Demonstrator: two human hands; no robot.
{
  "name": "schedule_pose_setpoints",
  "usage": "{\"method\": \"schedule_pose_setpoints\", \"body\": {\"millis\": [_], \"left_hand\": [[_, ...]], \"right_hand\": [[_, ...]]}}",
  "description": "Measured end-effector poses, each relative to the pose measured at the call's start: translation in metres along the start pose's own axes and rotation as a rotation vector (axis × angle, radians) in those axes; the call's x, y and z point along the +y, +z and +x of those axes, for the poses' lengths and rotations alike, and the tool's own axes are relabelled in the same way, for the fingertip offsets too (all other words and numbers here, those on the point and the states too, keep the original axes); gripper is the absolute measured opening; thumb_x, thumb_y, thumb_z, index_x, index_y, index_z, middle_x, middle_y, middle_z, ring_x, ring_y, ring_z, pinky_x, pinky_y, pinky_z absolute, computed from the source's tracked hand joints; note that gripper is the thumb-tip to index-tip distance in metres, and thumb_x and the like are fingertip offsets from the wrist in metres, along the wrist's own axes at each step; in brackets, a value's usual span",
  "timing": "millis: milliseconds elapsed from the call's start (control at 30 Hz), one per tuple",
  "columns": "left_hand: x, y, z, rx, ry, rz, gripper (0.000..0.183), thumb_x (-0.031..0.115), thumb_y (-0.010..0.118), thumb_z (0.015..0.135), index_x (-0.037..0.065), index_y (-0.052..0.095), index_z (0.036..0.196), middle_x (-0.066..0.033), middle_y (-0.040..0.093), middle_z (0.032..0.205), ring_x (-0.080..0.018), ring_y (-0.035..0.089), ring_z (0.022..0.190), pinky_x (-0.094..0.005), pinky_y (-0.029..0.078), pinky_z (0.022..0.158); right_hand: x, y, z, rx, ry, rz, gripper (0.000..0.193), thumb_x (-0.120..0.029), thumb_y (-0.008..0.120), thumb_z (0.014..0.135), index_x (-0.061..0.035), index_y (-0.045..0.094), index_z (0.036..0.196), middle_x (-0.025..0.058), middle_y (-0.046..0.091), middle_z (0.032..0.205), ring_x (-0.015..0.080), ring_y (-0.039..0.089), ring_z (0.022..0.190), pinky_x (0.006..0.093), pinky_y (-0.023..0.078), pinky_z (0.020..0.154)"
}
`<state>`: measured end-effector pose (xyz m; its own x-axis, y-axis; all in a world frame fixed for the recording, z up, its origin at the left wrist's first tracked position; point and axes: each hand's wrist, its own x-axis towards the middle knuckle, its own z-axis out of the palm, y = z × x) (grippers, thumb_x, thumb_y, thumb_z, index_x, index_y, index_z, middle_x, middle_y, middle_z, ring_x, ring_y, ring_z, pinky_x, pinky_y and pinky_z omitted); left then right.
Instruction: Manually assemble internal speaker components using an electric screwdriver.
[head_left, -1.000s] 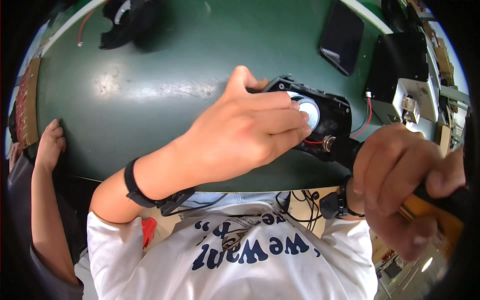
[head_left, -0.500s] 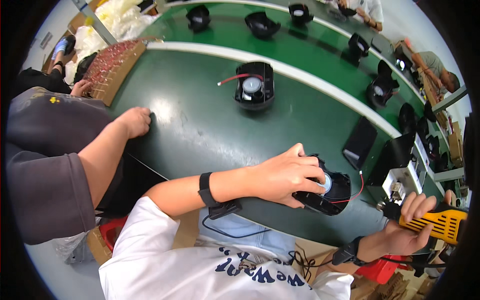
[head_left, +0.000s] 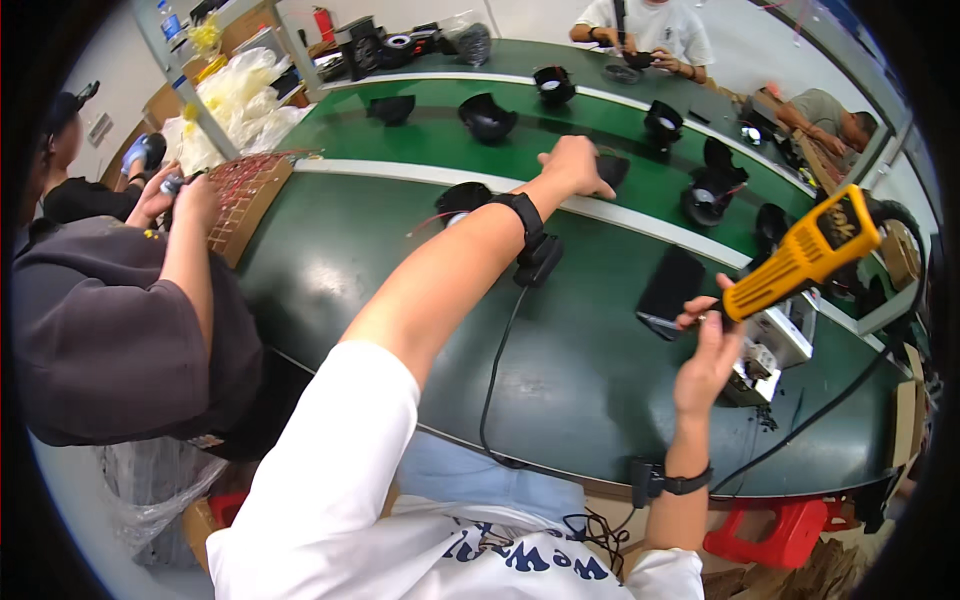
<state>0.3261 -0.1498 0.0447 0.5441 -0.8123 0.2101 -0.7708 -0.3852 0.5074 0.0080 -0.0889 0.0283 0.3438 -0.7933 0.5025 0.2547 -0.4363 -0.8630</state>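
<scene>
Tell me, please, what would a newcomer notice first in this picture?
First, the yellow power tool, raised at the right in the right hand. Next, the left hand, stretched far across the green table onto a black fan part on the conveyor belt, where more black parts lie.

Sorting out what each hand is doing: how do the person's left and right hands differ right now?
The left hand is stretched far out, resting on a black fan part on the green belt. The right hand stays near, raised, gripping a yellow power tool. Both wear black wristbands.
</scene>
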Motion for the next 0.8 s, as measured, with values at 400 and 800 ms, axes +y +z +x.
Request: {"method": "schedule_pose_setpoints", "body": {"millis": [400, 800], "left_hand": [[0.008, -0.023, -0.038, 0.372, 0.395, 0.144, 0.076, 0.042, 0.085, 0.079, 0.004, 0.058, 0.139, -0.0237, 0.049, 0.144, -0.0411, 0.044, 0.138, -0.0558, 0.036, 0.113], [-0.095, -0.108, -0.176, -0.054, -0.414, 0.068, 0.122, 0.075, 0.072, 0.078, -0.007, 0.027, 0.156, -0.0347, 0.059, 0.132, -0.0462, 0.060, 0.125, -0.0482, 0.049, 0.107]], "right_hand": [[0.000, 0.008, 0.000, 0.014, -0.058, -0.035, 0.052, -0.013, 0.047, 0.107, 0.0011, 0.034, 0.155, 0.0158, 0.064, 0.122, 0.0172, 0.059, 0.102, 0.0332, 0.046, 0.099], [0.001, 0.011, -0.017, 0.397, -0.578, -0.363, 0.056, -0.010, 0.056, 0.089, 0.0022, 0.034, 0.139, 0.0190, 0.042, 0.134, 0.0294, 0.046, 0.117, 0.0414, 0.037, 0.105]]}}
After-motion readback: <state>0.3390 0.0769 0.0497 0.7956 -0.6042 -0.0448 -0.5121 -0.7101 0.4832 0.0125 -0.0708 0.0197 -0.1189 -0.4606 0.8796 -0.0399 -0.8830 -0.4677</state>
